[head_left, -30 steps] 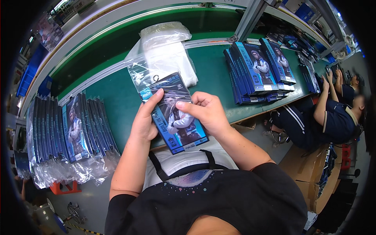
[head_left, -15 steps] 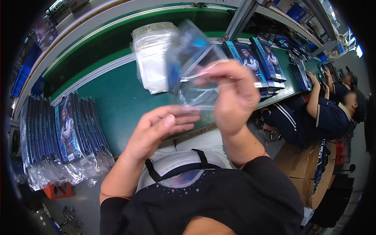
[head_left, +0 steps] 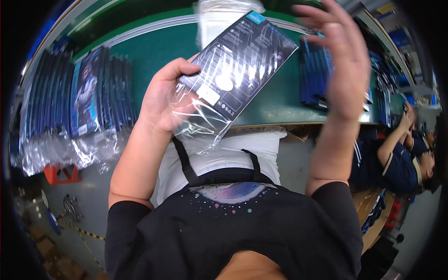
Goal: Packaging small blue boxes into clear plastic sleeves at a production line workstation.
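My left hand [head_left: 165,91] grips a flat black retail box [head_left: 247,65] in a clear plastic bag, thumb on top near its lower left edge. The printed back of the box faces up, and the loose end of the bag [head_left: 200,121] hangs crinkled below it. Away from the box, my right hand [head_left: 343,65] is raised at the right, holding nothing, with its fingers apart and blurred by motion. Just beyond it stand stacked blue-black boxes [head_left: 312,72]. Behind the held box lies a pile of white plastic bags [head_left: 219,21], partly covered.
A row of bagged boxes [head_left: 88,93] stands upright along the left of the green table [head_left: 158,46]. At the right, a person in a dark shirt [head_left: 396,158] works at the same bench. A cardboard carton [head_left: 373,219] sits on the floor below.
The bagged box has turned and settled into my left hand, its back now showing. My right hand has let go and swung up to the right. The view has shifted.
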`<state>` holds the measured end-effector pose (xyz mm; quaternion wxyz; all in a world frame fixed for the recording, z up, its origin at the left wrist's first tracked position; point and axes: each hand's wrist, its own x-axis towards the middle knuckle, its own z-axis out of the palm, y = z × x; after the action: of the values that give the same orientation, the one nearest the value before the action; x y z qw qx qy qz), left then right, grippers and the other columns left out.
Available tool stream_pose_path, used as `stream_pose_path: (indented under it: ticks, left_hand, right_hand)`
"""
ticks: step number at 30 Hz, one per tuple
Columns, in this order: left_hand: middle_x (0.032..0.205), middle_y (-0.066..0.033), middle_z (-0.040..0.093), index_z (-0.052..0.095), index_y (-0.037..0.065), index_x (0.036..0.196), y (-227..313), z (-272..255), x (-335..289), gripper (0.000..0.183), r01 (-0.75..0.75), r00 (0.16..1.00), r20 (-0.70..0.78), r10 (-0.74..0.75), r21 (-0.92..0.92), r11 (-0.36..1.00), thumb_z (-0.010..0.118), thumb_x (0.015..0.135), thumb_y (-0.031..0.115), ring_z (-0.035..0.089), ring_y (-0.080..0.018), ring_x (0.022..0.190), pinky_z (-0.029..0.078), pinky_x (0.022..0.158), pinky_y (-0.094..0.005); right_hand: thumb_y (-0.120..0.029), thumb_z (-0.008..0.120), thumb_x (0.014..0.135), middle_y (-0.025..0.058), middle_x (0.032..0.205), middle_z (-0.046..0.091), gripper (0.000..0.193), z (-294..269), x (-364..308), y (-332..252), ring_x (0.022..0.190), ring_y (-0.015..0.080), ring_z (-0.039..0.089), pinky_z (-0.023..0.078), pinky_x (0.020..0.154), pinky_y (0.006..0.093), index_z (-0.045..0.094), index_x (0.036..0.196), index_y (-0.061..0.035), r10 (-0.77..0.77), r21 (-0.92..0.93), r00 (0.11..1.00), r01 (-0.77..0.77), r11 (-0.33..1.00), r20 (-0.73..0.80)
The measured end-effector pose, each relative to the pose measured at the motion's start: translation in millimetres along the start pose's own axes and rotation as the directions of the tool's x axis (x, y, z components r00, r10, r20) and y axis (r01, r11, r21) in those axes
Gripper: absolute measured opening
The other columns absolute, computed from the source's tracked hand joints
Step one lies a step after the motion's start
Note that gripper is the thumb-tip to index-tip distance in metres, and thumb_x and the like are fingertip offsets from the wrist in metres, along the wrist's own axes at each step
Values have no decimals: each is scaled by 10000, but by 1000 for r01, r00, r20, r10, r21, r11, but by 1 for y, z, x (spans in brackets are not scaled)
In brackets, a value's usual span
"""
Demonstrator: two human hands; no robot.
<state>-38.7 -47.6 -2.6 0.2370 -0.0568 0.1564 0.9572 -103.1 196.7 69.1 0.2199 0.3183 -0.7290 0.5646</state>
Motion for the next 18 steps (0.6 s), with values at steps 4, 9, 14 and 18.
stream_pose_path:
  ticks: [4,9,14,18]
  left_hand:
    - [1068,-211,619,498,-95,1178,16,-5,-20,382,-119,991,-64,120,12,993,412,828,31,652,-302,923,548,851,-419]
    - [1102,-175,614,465,-116,1256,17,22,-57,573,-472,816,-56,575,510,719,424,692,-25,616,-232,971,488,887,-328]
    - [1214,-201,570,412,-137,1300,32,37,-120,645,-579,427,218,878,812,80,417,661,-46,577,-250,1092,413,978,-324]
    - [1145,-144,610,539,-88,1214,43,39,-150,556,-321,155,403,902,884,-340,444,666,-82,586,-177,1021,420,919,-263]
  right_hand:
    - [-246,676,864,145,1075,656,408,-89,25,45,1000,169,605,443,895,269,618,1160,30,3,-423,930,-170,890,-368]
    - [-826,551,634,334,1285,474,1052,-219,19,127,1232,436,450,334,1051,441,464,1367,-76,303,-838,799,-545,0,-520]
    - [-706,623,697,319,1272,504,1062,-209,-9,131,1220,358,498,356,1033,365,414,1321,129,610,-721,712,-619,312,-347]
    - [-684,642,695,317,1253,520,1033,-182,1,107,1195,356,519,375,1014,371,429,1320,111,566,-711,756,-593,378,-329]
